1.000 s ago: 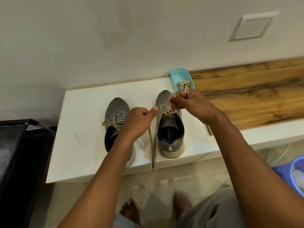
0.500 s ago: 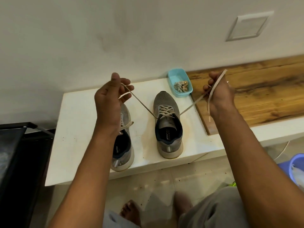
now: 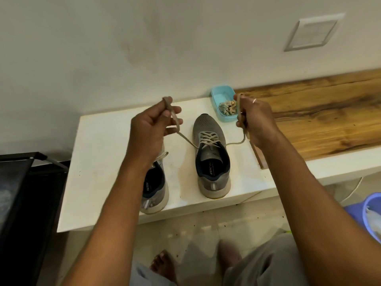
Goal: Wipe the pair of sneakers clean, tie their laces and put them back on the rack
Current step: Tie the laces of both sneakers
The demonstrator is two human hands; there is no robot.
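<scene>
Two grey sneakers stand on a white bench [image 3: 107,162], toes toward the wall. The right sneaker [image 3: 212,157] is in full view, its beige lace ends pulled out to both sides. My left hand [image 3: 151,125] holds the left lace end [image 3: 185,139], wound over its fingers, above and left of that shoe. My right hand [image 3: 254,120] grips the right lace end [image 3: 237,142] to the shoe's right. The left sneaker [image 3: 154,188] is partly hidden under my left forearm; its heel reaches the bench's front edge.
A light blue tray [image 3: 221,96] with crumpled wipes sits at the wall behind the right sneaker. A wooden board [image 3: 319,116] covers the bench to the right. A black stand [image 3: 24,182] is at left, a blue bucket [image 3: 369,215] at lower right. My bare feet are on the tiled floor below.
My hands went from close together over the right sneaker to wide apart, drawing its lace ends out sideways. Since half a second ago, both hands have come slightly lower and nearer the shoe.
</scene>
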